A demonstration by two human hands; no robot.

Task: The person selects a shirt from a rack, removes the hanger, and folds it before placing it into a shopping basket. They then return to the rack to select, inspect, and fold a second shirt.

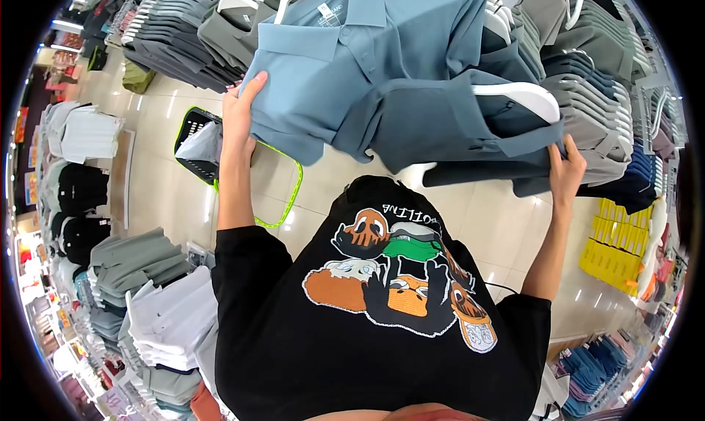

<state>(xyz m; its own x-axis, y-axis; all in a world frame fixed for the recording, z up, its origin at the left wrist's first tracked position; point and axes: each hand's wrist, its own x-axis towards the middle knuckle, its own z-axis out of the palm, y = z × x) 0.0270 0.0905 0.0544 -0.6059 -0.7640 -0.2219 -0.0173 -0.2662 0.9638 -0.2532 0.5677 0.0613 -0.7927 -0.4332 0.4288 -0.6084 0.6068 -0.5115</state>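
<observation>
My left fingers [256,84] pinch a blue shirt [308,83], its neck label [325,11] too small to read; my right fingers [574,155] pinch a darker shirt [422,120]. Inverted letters [411,213] including "ILIN" cross my black T-shirt [294,347].

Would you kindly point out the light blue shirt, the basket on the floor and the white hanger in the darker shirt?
Light blue shirt [294,45]: head view, on its collar.
Basket [201,170]: head view, on its black wall.
White hanger [527,94]: head view, on its arm.

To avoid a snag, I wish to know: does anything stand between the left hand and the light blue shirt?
Nothing visible does: the left hand pinches the edge of the light blue shirt.
</observation>
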